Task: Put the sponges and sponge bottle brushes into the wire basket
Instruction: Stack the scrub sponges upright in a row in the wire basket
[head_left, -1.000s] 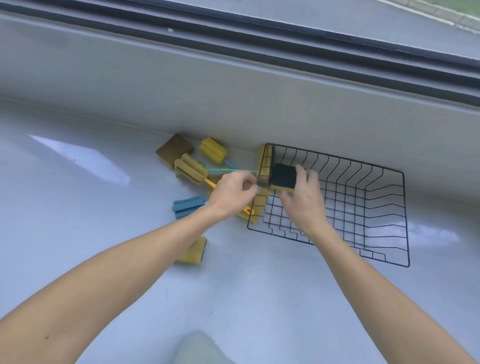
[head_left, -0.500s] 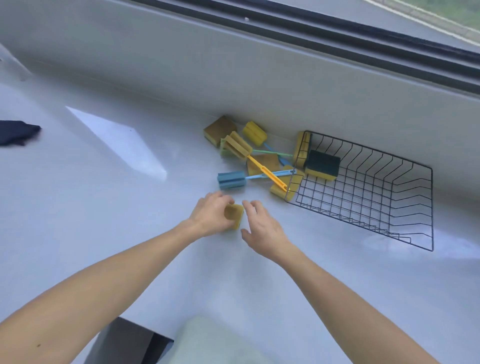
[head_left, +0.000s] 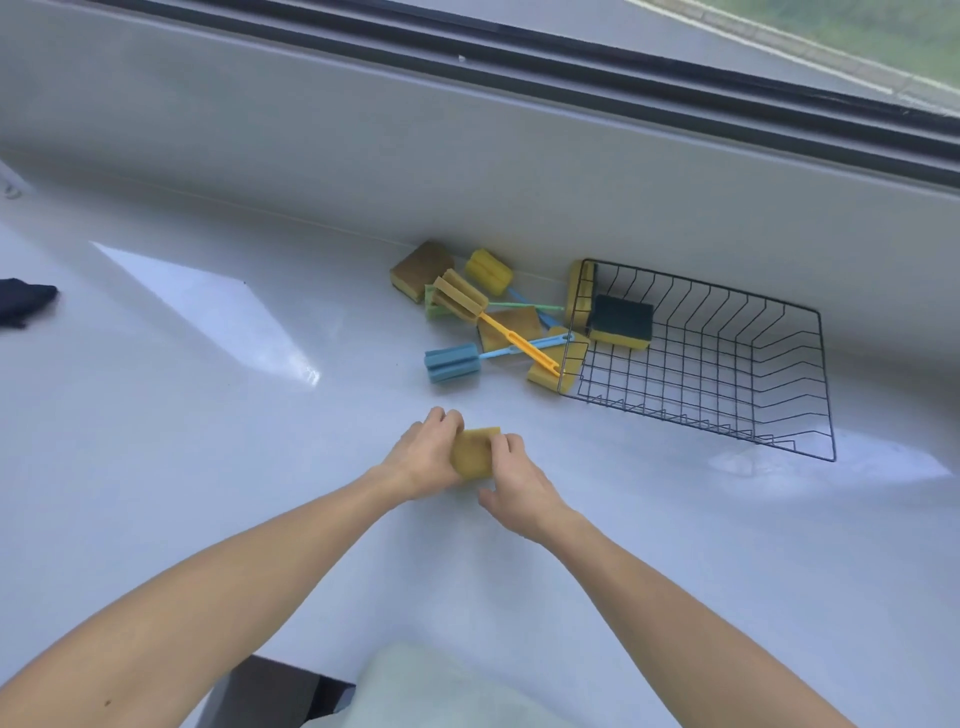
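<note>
Since half a second ago the yellow sponge (head_left: 471, 452) has come up off the tabletop (head_left: 218, 447) into both hands, where before only the left hand touched it. Now the left hand (head_left: 423, 460) wraps its fingers (head_left: 447, 422) around the sponge's left and far side, and the right hand (head_left: 511, 483) presses its fingers (head_left: 504, 447) against the right side, so both grip it between them, near the person and well apart from the rest.

Farther off, the black wire basket (head_left: 727, 364) sits by the back wall, holding one green-topped sponge (head_left: 621, 319) in its left end. Another sponge (head_left: 579, 293) stands on edge against the basket's left wall, and a yellow one (head_left: 558, 366) lies at its near-left corner. Left of the basket lies the heap: a blue bottle brush (head_left: 452, 364), an orange-handled brush (head_left: 467, 304) crossing over it, a yellow-headed brush (head_left: 488, 270), a brown-topped sponge (head_left: 422, 269) and a flat brown sponge (head_left: 511, 325) under the handles.

At the far left edge lies a dark cloth (head_left: 23, 306).
</note>
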